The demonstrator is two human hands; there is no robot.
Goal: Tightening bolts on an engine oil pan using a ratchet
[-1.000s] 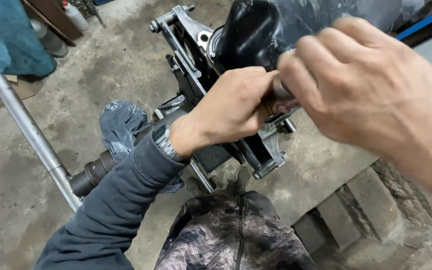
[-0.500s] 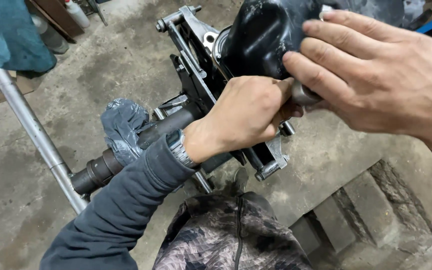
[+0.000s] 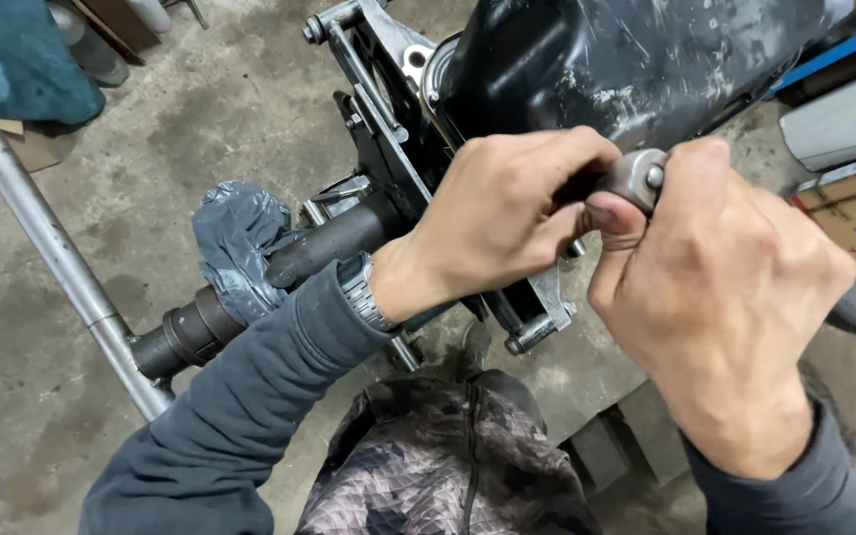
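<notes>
Two hands closed around one steel tool at a black, scratched engine sump point(image 3: 636, 69): left hand point(image 3: 502, 223) clenched on the handle, right hand point(image 3: 715, 287) pinching the ratchet head point(image 3: 638, 180) between thumb and fingers, just beside the sump's lower edge. Engine clamped on a stand over bare concrete floor point(image 3: 200, 109), grey plastic bag point(image 3: 235, 243) bunched on the stand's shaft point(image 3: 334, 243). Possible slip off the fastener under sideways pull, knuckles into metal. Fastener and socket hidden behind fingers; tool handle mostly covered.
</notes>
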